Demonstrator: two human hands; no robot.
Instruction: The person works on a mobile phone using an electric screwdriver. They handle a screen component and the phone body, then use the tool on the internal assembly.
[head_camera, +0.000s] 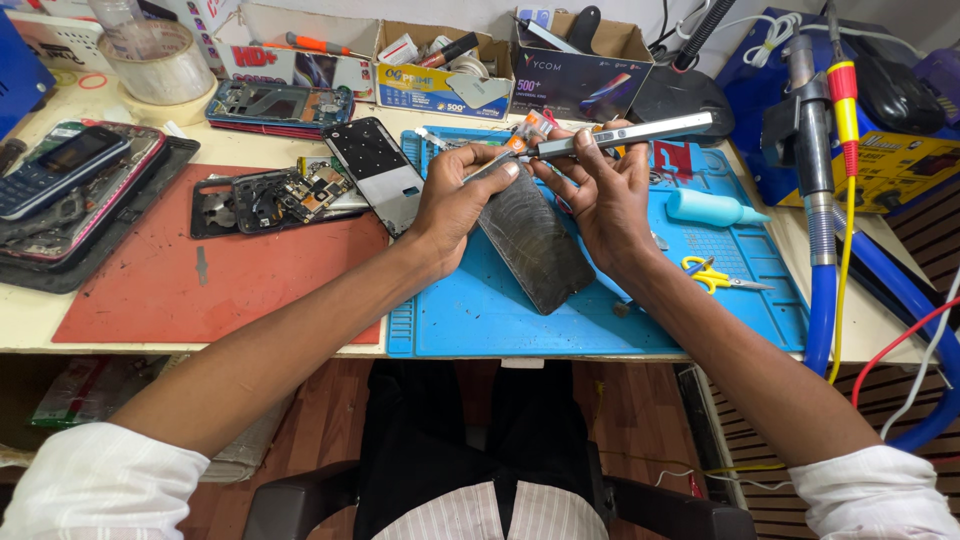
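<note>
Silver-edged phone frame (625, 133) sits pinched in the right hand (605, 200), held edge-on above the blue work mat (480, 310) with its long side running toward the back of the tabletop (30, 320). Left hand (455, 200) is closed around a slim tool (490, 165) whose tip meets the near end of the frame, beside a small orange-capped tube (530, 130). Just beneath both hands a dark cracked phone panel (535, 245) lies tilted on the mat, its lower corner pointing toward the near edge. Right of the hands, a pale blue bottle (710, 208) lies on its side and yellow-handled scissors (710, 275) rest near the mat's right border; the mat between them and the near edge is mostly bare. To the left, a red mat (200, 290) carries a dismantled phone with its circuit board (300, 190), and a black tray of phones (70, 200) crowds the far left. Cardboard boxes (580, 60) line the back edge, a roll of clear tape (160, 60) stands at the back left, and blue and yellow hoses (825, 300) hang over the right edge.
</note>
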